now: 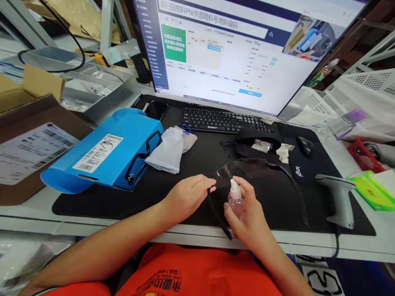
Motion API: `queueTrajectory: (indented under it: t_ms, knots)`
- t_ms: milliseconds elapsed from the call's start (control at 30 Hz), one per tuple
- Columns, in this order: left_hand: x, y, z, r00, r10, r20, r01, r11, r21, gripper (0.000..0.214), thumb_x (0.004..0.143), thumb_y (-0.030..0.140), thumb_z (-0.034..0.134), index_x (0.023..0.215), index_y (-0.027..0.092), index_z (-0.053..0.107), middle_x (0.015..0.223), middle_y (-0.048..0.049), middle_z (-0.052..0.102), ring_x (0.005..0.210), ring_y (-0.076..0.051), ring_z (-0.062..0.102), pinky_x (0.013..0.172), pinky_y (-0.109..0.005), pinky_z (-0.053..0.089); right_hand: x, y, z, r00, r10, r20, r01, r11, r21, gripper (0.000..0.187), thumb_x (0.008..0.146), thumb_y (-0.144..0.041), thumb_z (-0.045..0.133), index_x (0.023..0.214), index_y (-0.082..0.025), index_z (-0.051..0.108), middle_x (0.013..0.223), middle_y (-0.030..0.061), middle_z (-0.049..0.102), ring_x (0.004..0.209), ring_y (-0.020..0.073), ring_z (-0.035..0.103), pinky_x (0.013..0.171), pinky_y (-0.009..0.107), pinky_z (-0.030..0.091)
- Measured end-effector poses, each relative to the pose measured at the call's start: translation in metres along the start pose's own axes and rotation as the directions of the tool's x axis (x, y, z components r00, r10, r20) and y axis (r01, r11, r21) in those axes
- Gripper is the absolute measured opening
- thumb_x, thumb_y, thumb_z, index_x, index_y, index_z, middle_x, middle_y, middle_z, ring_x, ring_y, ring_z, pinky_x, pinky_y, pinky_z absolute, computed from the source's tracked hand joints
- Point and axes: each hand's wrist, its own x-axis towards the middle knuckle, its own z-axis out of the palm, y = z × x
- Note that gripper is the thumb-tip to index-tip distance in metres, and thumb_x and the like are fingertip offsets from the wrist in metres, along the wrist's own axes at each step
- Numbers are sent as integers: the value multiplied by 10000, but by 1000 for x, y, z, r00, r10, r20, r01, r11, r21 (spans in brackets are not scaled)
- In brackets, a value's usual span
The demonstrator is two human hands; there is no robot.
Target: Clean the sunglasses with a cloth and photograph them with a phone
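Observation:
My left hand (187, 196) pinches a pair of safety glasses (257, 169) at the corner where the lens meets one dark temple. The clear lens spans to the right, and its other temple curves down over the black mat. In my right hand (251, 218) is a small clear spray bottle (236, 200) with a white pump top; a finger rests on the pump and the nozzle points toward the lens. Behind my left hand lie a white cloth pouch (168, 150) and a blue box (119, 144) printed with a picture of glasses.
A black case (257, 142) lies open before the keyboard (225, 120), under the monitor (216, 53). To the right are a mouse (305, 146), a barcode scanner (338, 197) and a red basket (365, 155). An open cardboard box (33, 139) stands at the left.

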Motion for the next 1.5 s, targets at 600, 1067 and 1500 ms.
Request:
queueTrajectory:
  t_ms: [600, 1067, 1500]
  knots:
    - [-4, -1, 2, 997, -76, 28, 78, 990, -116, 153, 968, 125, 561, 1093, 160, 640, 911, -64, 745, 797, -150, 709, 724, -257, 597, 8, -6, 6, 993, 95, 65, -101, 989, 106, 590, 871, -165, 560, 1414, -259, 350, 848, -25, 618, 626, 126, 591, 619, 244, 472]
    - [0, -2, -3, 995, -93, 25, 95, 991, -91, 169, 949, 109, 607, 1110, 149, 639, 850, -38, 715, 742, -126, 684, 685, -211, 560, -25, 4, -11, 991, 131, 34, -134, 986, 102, 559, 912, -207, 579, 1426, -292, 376, 927, 16, 646, 638, 141, 616, 604, 268, 516]
    - [-8, -22, -22, 990, -135, 28, 129, 979, 161, 220, 975, 394, 577, 1143, 274, 653, 947, 19, 766, 805, -181, 734, 823, -294, 580, -85, 148, -254, 225, -39, -974, -420, 898, -133, 843, 826, -259, 656, 1525, -139, 201, 1316, 185, 544, 1112, 285, 615, 1028, 499, 490]
